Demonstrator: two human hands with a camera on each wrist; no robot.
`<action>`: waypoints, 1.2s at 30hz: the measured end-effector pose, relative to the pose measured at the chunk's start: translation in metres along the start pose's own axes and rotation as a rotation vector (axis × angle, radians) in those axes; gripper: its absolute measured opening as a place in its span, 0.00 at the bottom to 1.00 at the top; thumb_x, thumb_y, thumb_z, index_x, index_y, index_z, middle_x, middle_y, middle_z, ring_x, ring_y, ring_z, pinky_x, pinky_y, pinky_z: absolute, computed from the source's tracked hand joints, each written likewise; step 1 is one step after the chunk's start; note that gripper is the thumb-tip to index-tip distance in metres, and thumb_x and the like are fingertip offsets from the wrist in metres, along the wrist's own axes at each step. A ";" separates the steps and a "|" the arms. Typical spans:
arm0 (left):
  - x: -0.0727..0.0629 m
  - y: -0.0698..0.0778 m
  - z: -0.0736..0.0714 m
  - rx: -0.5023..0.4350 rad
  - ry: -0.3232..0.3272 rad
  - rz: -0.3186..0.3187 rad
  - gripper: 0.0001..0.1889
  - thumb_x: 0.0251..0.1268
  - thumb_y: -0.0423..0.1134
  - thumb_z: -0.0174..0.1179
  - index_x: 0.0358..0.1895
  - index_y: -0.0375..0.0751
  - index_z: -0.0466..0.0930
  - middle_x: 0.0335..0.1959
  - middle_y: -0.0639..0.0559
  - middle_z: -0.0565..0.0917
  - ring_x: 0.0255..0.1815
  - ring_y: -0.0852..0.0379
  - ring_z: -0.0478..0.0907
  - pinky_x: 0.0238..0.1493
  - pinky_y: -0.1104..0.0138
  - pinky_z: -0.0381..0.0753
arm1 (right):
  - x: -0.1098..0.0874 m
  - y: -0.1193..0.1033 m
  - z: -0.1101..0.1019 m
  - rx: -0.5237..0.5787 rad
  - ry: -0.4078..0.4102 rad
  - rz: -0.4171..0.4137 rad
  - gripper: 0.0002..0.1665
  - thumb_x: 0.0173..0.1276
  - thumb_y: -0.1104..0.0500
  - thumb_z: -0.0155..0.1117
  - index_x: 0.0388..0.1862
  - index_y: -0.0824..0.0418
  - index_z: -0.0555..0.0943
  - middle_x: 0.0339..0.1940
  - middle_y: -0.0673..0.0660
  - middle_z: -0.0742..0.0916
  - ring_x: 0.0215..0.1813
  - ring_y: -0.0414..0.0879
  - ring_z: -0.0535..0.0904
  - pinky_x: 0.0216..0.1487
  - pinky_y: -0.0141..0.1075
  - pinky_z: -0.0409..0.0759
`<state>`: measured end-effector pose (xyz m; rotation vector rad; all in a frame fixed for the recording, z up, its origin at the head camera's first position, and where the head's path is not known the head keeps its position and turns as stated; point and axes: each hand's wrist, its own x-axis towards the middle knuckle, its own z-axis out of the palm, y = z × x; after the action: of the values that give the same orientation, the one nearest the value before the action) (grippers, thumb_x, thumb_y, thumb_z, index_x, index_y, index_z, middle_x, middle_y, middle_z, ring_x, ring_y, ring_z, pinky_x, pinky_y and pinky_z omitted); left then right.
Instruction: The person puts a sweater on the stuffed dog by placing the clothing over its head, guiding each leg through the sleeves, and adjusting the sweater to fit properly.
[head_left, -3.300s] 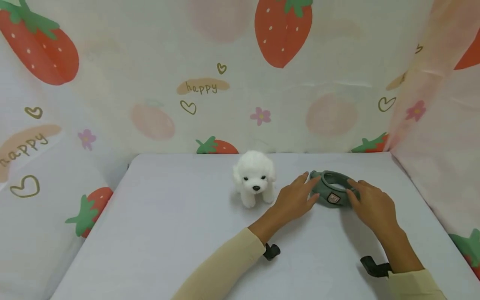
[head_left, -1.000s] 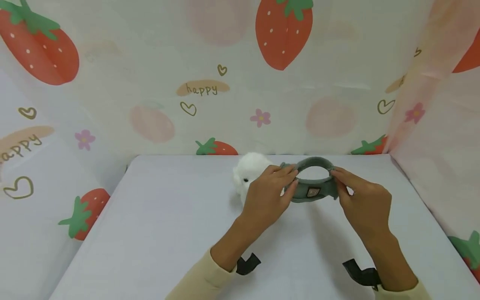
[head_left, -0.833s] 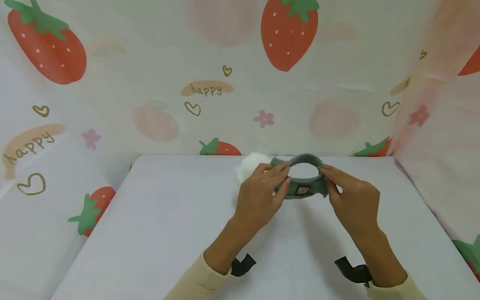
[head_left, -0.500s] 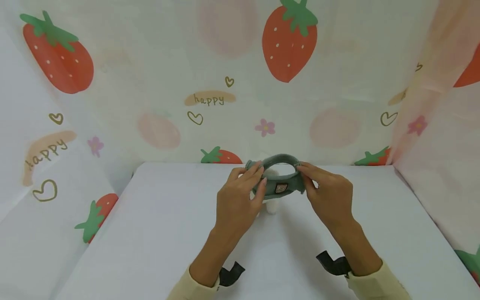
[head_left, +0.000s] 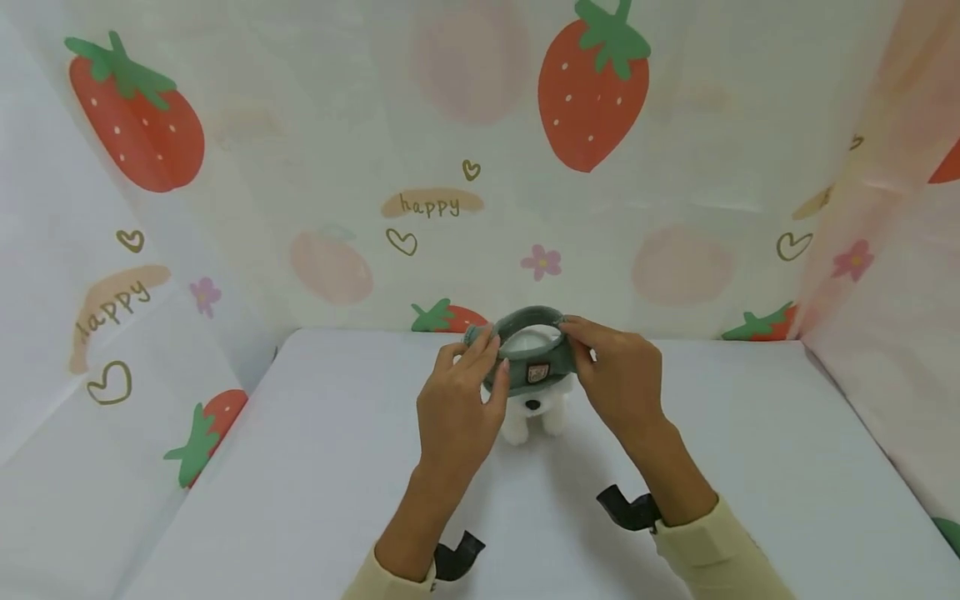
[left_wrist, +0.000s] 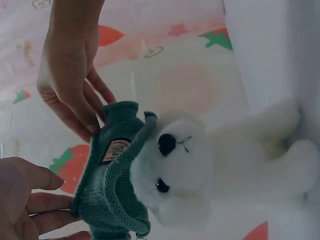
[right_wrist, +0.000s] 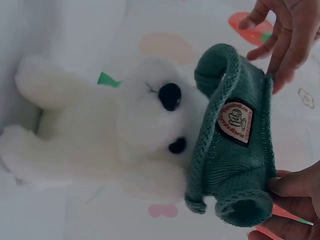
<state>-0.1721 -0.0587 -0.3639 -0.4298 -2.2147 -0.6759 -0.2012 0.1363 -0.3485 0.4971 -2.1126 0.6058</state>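
A small green knitted sweater (head_left: 517, 372) with a patch on its front is held stretched by both hands over a white plush dog (head_left: 534, 421). In the right wrist view the sweater's lower rim meets the top of the dog's head (right_wrist: 145, 120), above the eyes; the dog's nose and legs show below. My left hand (head_left: 457, 408) holds the sweater's left side near a sleeve, its fingertips at the upper rim. With thumb and fingers my right hand (head_left: 618, 375) pinches the right side by the other sleeve (right_wrist: 243, 206). The dog stands upright on the table.
A white table (head_left: 337, 483) lies under everything, with a strawberry-print cloth (head_left: 345, 117) hanging behind and at both sides. Black camera mounts (head_left: 459, 557) stick out from both wrists, under beige sleeves (head_left: 720, 546).
The sweater was taken up from the table right of the dog. Both hands have carried it left, and it now sits at the dog's head. The head view has shifted slightly.
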 end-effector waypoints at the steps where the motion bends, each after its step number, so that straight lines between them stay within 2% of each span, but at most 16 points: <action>1: -0.001 -0.001 0.002 0.010 -0.007 -0.006 0.17 0.69 0.39 0.66 0.58 0.38 0.85 0.62 0.50 0.82 0.52 0.50 0.79 0.34 0.63 0.84 | 0.000 0.001 0.003 0.003 -0.004 0.006 0.10 0.62 0.70 0.73 0.42 0.62 0.91 0.44 0.57 0.91 0.16 0.50 0.78 0.14 0.34 0.61; 6: -0.003 -0.007 0.011 0.023 -0.088 -0.034 0.19 0.69 0.40 0.67 0.61 0.39 0.83 0.65 0.50 0.80 0.54 0.50 0.78 0.35 0.64 0.84 | -0.003 0.008 0.012 0.014 -0.049 0.049 0.10 0.64 0.69 0.72 0.44 0.62 0.91 0.45 0.57 0.91 0.13 0.46 0.71 0.15 0.33 0.59; 8: -0.004 -0.008 0.014 0.013 -0.118 -0.043 0.21 0.69 0.41 0.67 0.62 0.39 0.82 0.66 0.50 0.79 0.55 0.51 0.78 0.34 0.65 0.84 | -0.006 0.011 0.012 0.038 -0.071 0.078 0.12 0.65 0.69 0.71 0.46 0.62 0.90 0.47 0.58 0.90 0.18 0.48 0.78 0.16 0.35 0.60; 9: -0.004 -0.009 0.015 0.010 -0.127 -0.046 0.21 0.69 0.41 0.68 0.63 0.39 0.82 0.66 0.50 0.79 0.55 0.51 0.77 0.34 0.65 0.84 | -0.007 0.014 0.012 0.058 -0.070 0.098 0.13 0.65 0.69 0.72 0.48 0.62 0.90 0.49 0.59 0.90 0.24 0.50 0.83 0.18 0.36 0.67; 11: -0.004 -0.009 0.016 0.005 -0.135 -0.046 0.22 0.68 0.41 0.68 0.63 0.39 0.81 0.67 0.50 0.78 0.56 0.51 0.77 0.33 0.65 0.84 | -0.011 0.017 0.010 0.112 -0.034 0.155 0.17 0.64 0.69 0.72 0.52 0.63 0.88 0.53 0.60 0.89 0.39 0.54 0.88 0.28 0.41 0.80; 13: -0.004 -0.010 0.016 0.002 -0.136 -0.041 0.23 0.68 0.41 0.68 0.64 0.39 0.81 0.67 0.50 0.78 0.56 0.51 0.77 0.32 0.65 0.84 | -0.016 0.021 0.006 0.157 0.050 0.219 0.18 0.65 0.70 0.71 0.54 0.65 0.87 0.52 0.61 0.89 0.50 0.57 0.87 0.39 0.48 0.84; 15: -0.003 -0.010 0.016 0.001 -0.140 -0.037 0.23 0.68 0.42 0.68 0.64 0.39 0.81 0.68 0.50 0.78 0.56 0.51 0.77 0.31 0.66 0.83 | -0.021 0.024 0.001 0.169 0.120 0.295 0.16 0.66 0.70 0.69 0.53 0.67 0.87 0.47 0.62 0.90 0.49 0.57 0.87 0.46 0.51 0.84; 16: -0.003 -0.010 0.016 -0.001 -0.138 -0.035 0.23 0.68 0.42 0.68 0.64 0.39 0.81 0.68 0.50 0.78 0.55 0.51 0.77 0.30 0.66 0.83 | -0.023 0.025 -0.001 0.161 0.126 0.341 0.13 0.68 0.69 0.68 0.51 0.68 0.87 0.42 0.62 0.91 0.43 0.56 0.87 0.41 0.49 0.84; 17: -0.002 -0.010 0.015 -0.002 -0.139 -0.036 0.23 0.68 0.41 0.68 0.64 0.39 0.80 0.68 0.50 0.77 0.55 0.51 0.77 0.30 0.66 0.83 | -0.025 0.027 -0.003 0.147 0.099 0.393 0.11 0.68 0.68 0.68 0.48 0.68 0.88 0.37 0.62 0.91 0.36 0.55 0.87 0.34 0.46 0.83; 19: -0.001 -0.010 0.014 -0.006 -0.140 -0.041 0.23 0.69 0.41 0.67 0.64 0.38 0.80 0.68 0.49 0.77 0.55 0.51 0.77 0.29 0.67 0.82 | -0.028 0.030 -0.006 0.130 -0.058 0.500 0.08 0.70 0.64 0.67 0.43 0.68 0.88 0.28 0.60 0.89 0.27 0.51 0.83 0.24 0.42 0.78; 23: 0.000 -0.012 0.012 -0.010 -0.138 -0.056 0.23 0.69 0.41 0.67 0.64 0.39 0.80 0.68 0.50 0.78 0.54 0.51 0.77 0.27 0.67 0.82 | -0.031 0.038 -0.007 0.238 -0.508 0.636 0.12 0.70 0.57 0.68 0.39 0.67 0.88 0.20 0.53 0.86 0.22 0.47 0.76 0.23 0.38 0.70; 25: -0.001 -0.014 0.011 -0.015 -0.135 -0.062 0.23 0.69 0.40 0.68 0.64 0.39 0.80 0.68 0.50 0.78 0.54 0.51 0.78 0.26 0.68 0.81 | -0.031 0.042 -0.004 0.365 -0.636 0.673 0.14 0.69 0.54 0.70 0.40 0.66 0.87 0.19 0.53 0.85 0.23 0.46 0.74 0.26 0.38 0.71; 27: -0.001 -0.015 0.011 -0.024 -0.133 -0.066 0.23 0.68 0.40 0.68 0.64 0.39 0.80 0.68 0.50 0.78 0.54 0.51 0.78 0.26 0.68 0.80 | -0.033 0.044 0.001 0.497 -0.685 0.706 0.15 0.67 0.53 0.72 0.40 0.66 0.86 0.19 0.52 0.84 0.22 0.45 0.72 0.27 0.37 0.71; 29: -0.002 -0.015 0.011 -0.033 -0.135 -0.071 0.23 0.69 0.40 0.67 0.65 0.39 0.80 0.68 0.51 0.78 0.54 0.52 0.77 0.26 0.68 0.80 | -0.034 0.043 0.006 0.614 -0.687 0.752 0.17 0.66 0.53 0.73 0.38 0.67 0.84 0.19 0.52 0.82 0.20 0.43 0.69 0.28 0.36 0.69; 33: -0.004 -0.014 0.010 -0.048 -0.147 -0.077 0.23 0.69 0.40 0.67 0.65 0.40 0.80 0.69 0.51 0.77 0.56 0.52 0.77 0.26 0.69 0.80 | -0.038 0.042 0.015 0.765 -0.626 0.854 0.17 0.69 0.55 0.71 0.33 0.69 0.81 0.19 0.53 0.79 0.20 0.41 0.66 0.27 0.34 0.67; 36: -0.005 -0.014 0.010 -0.061 -0.144 -0.068 0.23 0.69 0.41 0.67 0.65 0.40 0.80 0.69 0.51 0.77 0.57 0.52 0.77 0.29 0.68 0.82 | -0.039 0.040 0.020 0.818 -0.571 0.913 0.15 0.71 0.57 0.68 0.34 0.71 0.80 0.20 0.52 0.80 0.21 0.41 0.69 0.25 0.33 0.69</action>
<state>-0.1816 -0.0641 -0.3775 -0.4481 -2.3586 -0.7713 -0.2143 0.1616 -0.4006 0.0805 -2.5153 2.0957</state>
